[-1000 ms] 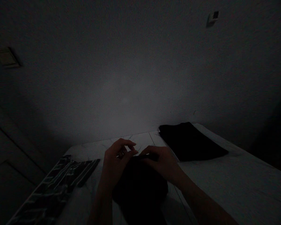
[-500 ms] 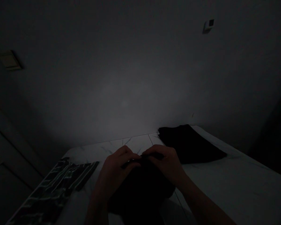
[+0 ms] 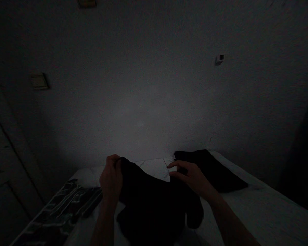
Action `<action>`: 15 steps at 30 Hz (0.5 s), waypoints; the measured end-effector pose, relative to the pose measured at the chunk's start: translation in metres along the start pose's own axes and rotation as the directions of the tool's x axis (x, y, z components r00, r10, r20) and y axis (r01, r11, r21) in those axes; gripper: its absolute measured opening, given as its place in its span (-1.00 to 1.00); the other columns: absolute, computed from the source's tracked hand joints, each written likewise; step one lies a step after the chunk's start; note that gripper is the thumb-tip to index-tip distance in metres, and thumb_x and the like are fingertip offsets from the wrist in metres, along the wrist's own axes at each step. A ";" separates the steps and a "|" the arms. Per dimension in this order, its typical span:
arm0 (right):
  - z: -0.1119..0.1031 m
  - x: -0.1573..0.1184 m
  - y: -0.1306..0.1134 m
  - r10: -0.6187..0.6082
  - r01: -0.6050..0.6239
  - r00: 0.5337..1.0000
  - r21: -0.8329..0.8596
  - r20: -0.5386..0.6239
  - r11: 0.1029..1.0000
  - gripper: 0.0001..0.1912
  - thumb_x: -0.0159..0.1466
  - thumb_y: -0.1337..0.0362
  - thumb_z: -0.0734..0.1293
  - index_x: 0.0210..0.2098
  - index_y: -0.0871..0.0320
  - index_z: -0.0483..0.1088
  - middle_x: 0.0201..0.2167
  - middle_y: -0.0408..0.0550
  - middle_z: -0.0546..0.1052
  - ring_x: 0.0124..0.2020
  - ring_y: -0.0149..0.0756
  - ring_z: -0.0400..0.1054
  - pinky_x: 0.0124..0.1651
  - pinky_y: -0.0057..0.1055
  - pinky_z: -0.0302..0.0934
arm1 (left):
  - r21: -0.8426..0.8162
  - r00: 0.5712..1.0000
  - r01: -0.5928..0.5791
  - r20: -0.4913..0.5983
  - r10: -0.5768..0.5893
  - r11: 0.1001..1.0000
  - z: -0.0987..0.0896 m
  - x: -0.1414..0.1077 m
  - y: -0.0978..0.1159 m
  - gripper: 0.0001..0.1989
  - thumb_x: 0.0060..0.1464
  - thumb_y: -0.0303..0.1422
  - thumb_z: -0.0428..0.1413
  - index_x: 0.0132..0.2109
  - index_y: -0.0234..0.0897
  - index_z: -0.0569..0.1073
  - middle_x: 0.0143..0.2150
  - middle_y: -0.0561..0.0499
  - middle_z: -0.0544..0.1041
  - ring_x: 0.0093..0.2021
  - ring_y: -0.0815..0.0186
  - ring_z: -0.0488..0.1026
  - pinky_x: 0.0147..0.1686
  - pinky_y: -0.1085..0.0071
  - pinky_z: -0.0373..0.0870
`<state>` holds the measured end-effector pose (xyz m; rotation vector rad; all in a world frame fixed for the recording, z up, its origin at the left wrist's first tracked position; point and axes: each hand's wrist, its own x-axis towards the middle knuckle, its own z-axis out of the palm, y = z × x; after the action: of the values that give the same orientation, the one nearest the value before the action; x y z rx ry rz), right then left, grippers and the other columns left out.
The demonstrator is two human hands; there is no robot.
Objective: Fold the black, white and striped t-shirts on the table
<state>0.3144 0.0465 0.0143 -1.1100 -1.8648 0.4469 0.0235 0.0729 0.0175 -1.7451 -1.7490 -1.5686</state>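
Right now, seen from my head camera, my left hand (image 3: 111, 178) is closed in a tight pinch on the upper edge of a limp black fabric garment (image 3: 151, 205), holding it up at about 11 o'clock. The garment hangs in soft folds at 12 o'clock and drops past the bottom of my view, with one narrow tail hanging at 1 o'clock. My right hand (image 3: 192, 177) is open, fingers loosely apart, against the garment's upper right edge; I cannot tell whether it grips anything.

Just beyond it, at 1 o'clock, a flat folded black cloth rectangle (image 3: 210, 169) lies very near my fingers. At 8 o'clock, a black-and-white patterned folded cloth (image 3: 66, 208) lies just beside my left hand. Both rest on a white veined surface (image 3: 259, 205), whose far edge meets a grey painted wall (image 3: 143, 102). That surface runs on past my right forearm at 3 o'clock.
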 end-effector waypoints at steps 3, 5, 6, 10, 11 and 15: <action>-0.026 0.026 0.018 -0.029 0.032 0.994 -0.022 0.108 0.999 -0.74 0.21 0.06 0.38 -0.20 0.05 0.53 -0.22 -0.08 0.61 -0.15 -0.18 0.47 -0.03 -0.28 0.29 | 0.045 0.995 0.092 -0.032 -0.091 0.995 0.001 0.035 -0.025 -0.86 0.26 -0.32 -0.08 -0.10 -0.20 0.32 -0.24 -0.06 0.52 -0.30 0.17 0.50 -0.35 0.35 0.34; -0.043 0.052 0.024 -0.033 0.038 0.990 -0.036 0.137 0.999 -0.72 0.18 0.06 0.38 -0.21 0.08 0.52 -0.20 -0.05 0.61 -0.12 -0.16 0.47 0.00 -0.25 0.28 | 0.048 0.997 0.068 -0.026 -0.067 0.997 -0.001 0.064 -0.031 -0.85 0.25 -0.34 -0.09 -0.08 -0.21 0.31 -0.24 -0.07 0.52 -0.25 0.15 0.51 -0.30 0.33 0.37; -0.052 0.067 0.024 -0.029 0.036 0.992 -0.052 0.127 0.998 -0.72 0.18 0.06 0.37 -0.22 0.09 0.51 -0.22 -0.04 0.61 -0.15 -0.16 0.47 -0.02 -0.25 0.29 | 0.060 0.999 0.043 -0.013 -0.043 0.997 -0.004 0.080 -0.030 -0.84 0.25 -0.34 -0.09 -0.07 -0.22 0.31 -0.23 -0.08 0.52 -0.23 0.14 0.51 -0.27 0.33 0.38; -0.087 0.126 0.003 -0.068 0.062 0.997 -0.217 -0.021 0.974 -0.74 0.18 0.04 0.37 -0.38 0.11 0.48 -0.41 -0.07 0.56 -0.33 -0.21 0.42 -0.22 -0.31 0.28 | 0.223 0.994 -0.092 0.076 0.076 0.971 -0.032 0.144 0.001 -0.77 0.28 -0.33 -0.10 0.02 -0.24 0.32 -0.17 -0.13 0.56 -0.19 0.11 0.54 -0.22 0.31 0.38; -0.095 0.138 -0.006 -0.105 0.078 0.990 -0.269 -0.089 0.960 -0.74 0.17 0.04 0.38 -0.42 0.11 0.46 -0.45 -0.08 0.54 -0.36 -0.23 0.40 -0.25 -0.32 0.26 | 0.280 0.992 -0.116 0.079 0.097 0.953 -0.043 0.159 0.013 -0.76 0.29 -0.31 -0.10 0.04 -0.23 0.32 -0.16 -0.13 0.57 -0.19 0.10 0.55 -0.21 0.31 0.38; -0.122 0.168 -0.044 -0.379 0.172 0.814 -0.441 -0.439 0.881 -0.68 0.23 -0.01 0.36 -0.45 0.11 0.41 -0.42 -0.04 0.52 -0.35 -0.22 0.37 -0.25 -0.32 0.21 | 0.444 0.977 -0.139 -0.086 0.196 0.885 -0.090 0.200 0.052 -0.69 0.34 -0.26 -0.13 0.12 -0.22 0.31 -0.02 -0.17 0.57 -0.10 0.06 0.56 -0.14 0.26 0.38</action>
<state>0.3596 0.1482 0.1952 -1.0426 -1.6159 -0.3862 -0.0339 0.1083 0.2323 -1.4910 -1.6723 -1.0837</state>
